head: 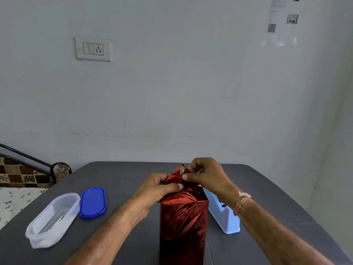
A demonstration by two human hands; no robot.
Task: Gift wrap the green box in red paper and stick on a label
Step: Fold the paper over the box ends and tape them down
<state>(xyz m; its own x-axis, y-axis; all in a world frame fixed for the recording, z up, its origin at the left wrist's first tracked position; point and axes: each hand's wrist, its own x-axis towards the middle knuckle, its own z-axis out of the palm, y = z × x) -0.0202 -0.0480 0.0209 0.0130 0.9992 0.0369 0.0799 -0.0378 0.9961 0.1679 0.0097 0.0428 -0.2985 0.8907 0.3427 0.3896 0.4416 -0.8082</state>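
A tall box wrapped in shiny red paper (183, 222) stands upright on the dark grey table (118, 180), near its front edge. None of the green box shows under the paper. At the top, the loose red flap (176, 175) rises to a point with a silver underside showing. My left hand (158, 190) grips the top left of the wrapped box, thumb pressing the fold. My right hand (206, 175) pinches the flap between thumb and fingers from the right. No label is visible.
A light blue tape dispenser (225, 217) stands just right of the box, partly behind my right wrist. At the left lie a clear oval plastic container (51, 220) and its blue lid (93, 202). A patterned bed lies beyond the table's left edge.
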